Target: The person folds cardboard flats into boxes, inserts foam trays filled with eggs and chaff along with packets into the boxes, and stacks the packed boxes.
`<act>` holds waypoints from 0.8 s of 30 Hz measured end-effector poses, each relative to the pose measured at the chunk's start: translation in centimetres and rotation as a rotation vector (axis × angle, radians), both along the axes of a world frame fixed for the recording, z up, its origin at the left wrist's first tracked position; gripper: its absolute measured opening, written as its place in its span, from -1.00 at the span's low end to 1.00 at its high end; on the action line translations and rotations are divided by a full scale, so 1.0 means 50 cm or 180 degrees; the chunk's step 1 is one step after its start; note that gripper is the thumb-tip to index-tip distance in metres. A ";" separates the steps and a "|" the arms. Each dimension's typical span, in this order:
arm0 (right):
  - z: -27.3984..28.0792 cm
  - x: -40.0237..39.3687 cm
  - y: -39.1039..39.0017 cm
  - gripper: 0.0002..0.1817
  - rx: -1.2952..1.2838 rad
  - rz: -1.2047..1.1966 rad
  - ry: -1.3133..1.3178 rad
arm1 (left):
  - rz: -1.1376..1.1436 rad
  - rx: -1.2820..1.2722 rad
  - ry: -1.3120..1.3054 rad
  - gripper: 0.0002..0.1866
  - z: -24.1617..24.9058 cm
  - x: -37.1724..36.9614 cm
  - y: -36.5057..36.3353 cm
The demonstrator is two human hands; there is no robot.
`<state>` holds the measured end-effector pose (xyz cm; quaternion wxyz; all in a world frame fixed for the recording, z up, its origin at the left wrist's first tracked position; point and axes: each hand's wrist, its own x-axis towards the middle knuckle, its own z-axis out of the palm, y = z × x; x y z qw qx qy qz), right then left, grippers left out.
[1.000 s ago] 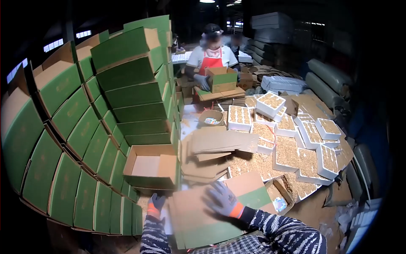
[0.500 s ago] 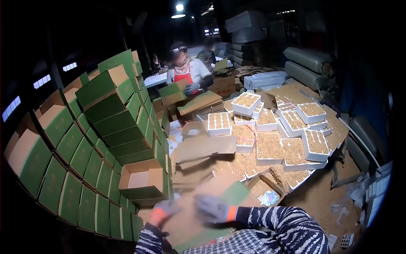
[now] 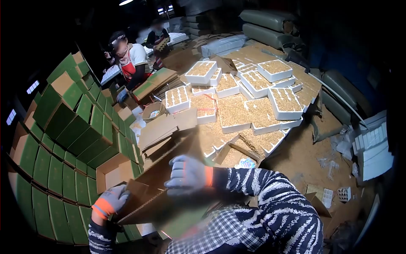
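Observation:
A partly folded cardboard box (image 3: 169, 211), brown with a green outer face, is tilted across my lap and blurred in places. At its left edge, my left hand (image 3: 112, 198), in a grey glove with an orange cuff, has its fingers closed round a brown flap (image 3: 137, 195). My right hand (image 3: 188, 175), gloved the same way, lies over the box's upper part, its fingers curled at a cardboard edge. Its fingertips are partly hard to make out against the dark panel. Just beyond sit loose flat cardboard pieces (image 3: 158, 132).
Green cardboard boxes (image 3: 55, 171) are stacked on my left. White foam trays with straw-coloured filling (image 3: 234, 114) cover the table ahead, beside a small open carton (image 3: 230, 156) holding packets. A co-worker in a red apron (image 3: 134, 63) stands by stacked flat cardboard (image 3: 156, 82).
My view has swung right. The flat cardboard in my hands has tilted up and opened into a folded shape. My hands have moved apart, the left now at its left edge. The co-worker's hand has lowered.

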<state>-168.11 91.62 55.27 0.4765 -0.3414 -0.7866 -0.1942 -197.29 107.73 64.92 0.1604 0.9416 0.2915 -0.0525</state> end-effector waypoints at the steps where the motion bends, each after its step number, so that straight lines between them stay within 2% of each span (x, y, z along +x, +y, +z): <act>1: 0.016 0.010 -0.007 -0.72 -0.0355 0.0269 0.0108 | 0.0190 0.0348 0.0044 -0.71 -0.019 -0.030 0.049; 2: 0.039 0.016 -0.017 -0.73 -0.0700 0.0536 0.0224 | 0.0540 0.0251 0.0038 -0.77 -0.021 -0.042 0.094; 3: 0.060 0.017 -0.019 -0.76 -0.0772 0.0881 0.0534 | 0.0722 0.0050 -0.0882 -0.79 -0.057 -0.057 0.141; 4: 0.071 -0.006 -0.015 -0.77 -0.0643 0.1020 0.1199 | 0.0912 -0.0173 -0.1795 -0.82 -0.108 -0.053 0.177; 5: 0.065 -0.015 -0.001 -0.76 -0.0887 0.1149 0.0884 | 0.0822 0.0633 -0.2949 -0.84 -0.152 0.000 0.157; 6: 0.054 -0.020 0.020 -0.75 -0.1117 0.1271 0.0562 | 0.1565 -0.0821 -0.3429 -0.83 -0.149 0.021 0.114; 7: 0.006 -0.040 0.048 -0.75 -0.1932 0.1193 0.0183 | 0.1211 -0.0494 -0.3288 -0.81 -0.151 0.059 0.067; 8: 0.027 -0.046 0.038 -0.67 -0.3378 0.1080 -0.0294 | 0.0879 -0.0180 -0.3137 -0.79 -0.156 0.085 0.029; 10: 0.014 -0.057 0.040 -0.55 -0.0888 0.0338 -0.0140 | -0.0349 0.0387 -0.2208 -0.74 -0.166 0.096 0.000; 11: 0.008 -0.040 0.038 -0.51 -0.1368 -0.0084 0.0027 | -0.0908 0.0959 -0.1919 -0.71 -0.163 0.094 -0.018; 12: 0.075 -0.027 0.009 -0.45 -0.1833 -0.0517 0.0196 | -0.0776 0.0781 -0.1006 -0.64 -0.157 0.084 -0.033; 13: 0.078 -0.038 -0.002 -0.36 -0.1992 -0.0325 0.0646 | -0.0550 0.0057 -0.0987 -0.62 -0.189 0.072 -0.021; 14: 0.075 -0.053 -0.013 -0.28 -0.2569 0.0408 0.0536 | -0.0316 -0.0676 -0.0932 -0.59 -0.217 0.061 -0.011; 15: 0.082 -0.073 -0.032 -0.28 -0.2943 0.0564 -0.0128 | -0.0051 -0.0933 -0.1029 -0.57 -0.209 0.060 -0.029; 17: 0.106 -0.074 -0.013 -0.33 -0.4104 0.0883 -0.1185 | 0.0469 -0.2190 -0.1602 -0.63 -0.203 0.048 -0.020; 18: 0.083 -0.058 0.029 -0.31 -0.3920 0.0653 -0.1095 | 0.0824 -0.2853 -0.1833 -0.62 -0.185 0.045 -0.020; 19: 0.068 -0.034 0.066 -0.29 -0.3741 0.0716 -0.1240 | 0.0960 -0.2687 -0.2644 -0.62 -0.208 0.030 -0.011; 20: 0.051 -0.011 0.090 -0.27 -0.3552 0.0788 -0.1369 | 0.0987 -0.2457 -0.2895 -0.57 -0.244 -0.007 0.027; 22: 0.023 0.008 0.078 -0.23 -0.3377 0.0470 -0.1217 | 0.1408 -0.2155 -0.4276 -0.53 -0.302 -0.036 0.019; 24: 0.039 0.021 0.042 -0.26 -0.3243 0.0233 -0.0110 | 0.2352 -0.1302 -0.4134 -0.45 -0.342 -0.088 0.022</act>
